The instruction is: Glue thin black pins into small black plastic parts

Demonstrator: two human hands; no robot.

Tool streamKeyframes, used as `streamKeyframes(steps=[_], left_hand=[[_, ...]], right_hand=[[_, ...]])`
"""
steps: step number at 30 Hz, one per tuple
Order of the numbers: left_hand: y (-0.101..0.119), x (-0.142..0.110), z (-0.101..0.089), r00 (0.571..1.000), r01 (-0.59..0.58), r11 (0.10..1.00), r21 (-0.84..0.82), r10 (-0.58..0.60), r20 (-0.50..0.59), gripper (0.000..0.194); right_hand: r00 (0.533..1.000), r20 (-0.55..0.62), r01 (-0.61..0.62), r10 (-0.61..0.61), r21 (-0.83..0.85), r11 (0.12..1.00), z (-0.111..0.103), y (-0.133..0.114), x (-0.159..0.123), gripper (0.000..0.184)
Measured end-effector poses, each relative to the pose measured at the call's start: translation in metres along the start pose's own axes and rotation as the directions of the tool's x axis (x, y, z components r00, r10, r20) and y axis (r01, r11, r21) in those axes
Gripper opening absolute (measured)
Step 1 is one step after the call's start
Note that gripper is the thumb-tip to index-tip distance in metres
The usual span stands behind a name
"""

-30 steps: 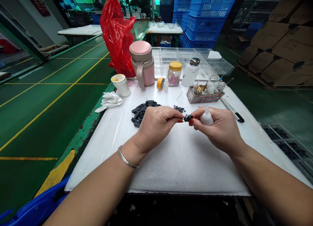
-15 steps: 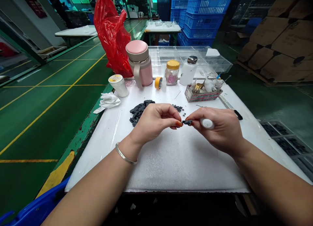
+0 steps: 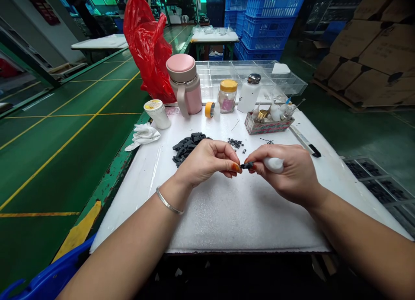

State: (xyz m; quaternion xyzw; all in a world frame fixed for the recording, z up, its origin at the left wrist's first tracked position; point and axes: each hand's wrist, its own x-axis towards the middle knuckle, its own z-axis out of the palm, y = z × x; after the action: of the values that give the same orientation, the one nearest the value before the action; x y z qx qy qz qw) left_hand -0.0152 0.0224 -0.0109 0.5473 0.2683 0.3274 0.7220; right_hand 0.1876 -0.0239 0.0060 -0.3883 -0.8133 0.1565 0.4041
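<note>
Over the white foam-topped table [image 3: 227, 222], my left hand [image 3: 207, 161] and my right hand [image 3: 288, 170] meet at a small black part [image 3: 247, 165]. The fingertips of my left hand pinch its left end. My right thumb and forefinger grip the other end. A small white plastic bottle [image 3: 274, 164] is tucked in my right hand; most of it is hidden by the fingers. Behind my left hand lies a pile of dark curved pieces [image 3: 186, 148]. Small black rings [image 3: 236, 143] are scattered beyond the fingertips, and thin black pins [image 3: 267, 141] lie beyond my right hand.
A pink mug [image 3: 188, 88], yellow tape roll [image 3: 209, 110], lidded jar [image 3: 228, 97], white bottle [image 3: 249, 94] and small box of bottles [image 3: 269, 125] line the back. A white glove [image 3: 142, 135] lies left; a utility knife [image 3: 304, 141] lies right. Blue crates [image 3: 269, 32] stand behind.
Both hands have stayed together and shifted very slightly down. The black part and the white bottle have turned a little in my right hand's grip.
</note>
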Motion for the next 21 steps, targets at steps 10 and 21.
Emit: streamKeyframes(steps=[10,21], left_hand=[[0.0051,0.0002,0.0009,0.991,-0.047,0.977,0.208,0.071,-0.11,0.011],[0.0022,-0.0004,0.0,0.988,-0.034,0.962,0.272,0.073,-0.136,0.009]], right_hand=[[0.999,-0.03,-0.044,0.042,-0.063,0.997,0.0049,-0.0011,-0.0019,0.008],[0.99,-0.03,-0.137,0.136,-0.022,0.99,0.0089,-0.0009,-0.0024,0.009]])
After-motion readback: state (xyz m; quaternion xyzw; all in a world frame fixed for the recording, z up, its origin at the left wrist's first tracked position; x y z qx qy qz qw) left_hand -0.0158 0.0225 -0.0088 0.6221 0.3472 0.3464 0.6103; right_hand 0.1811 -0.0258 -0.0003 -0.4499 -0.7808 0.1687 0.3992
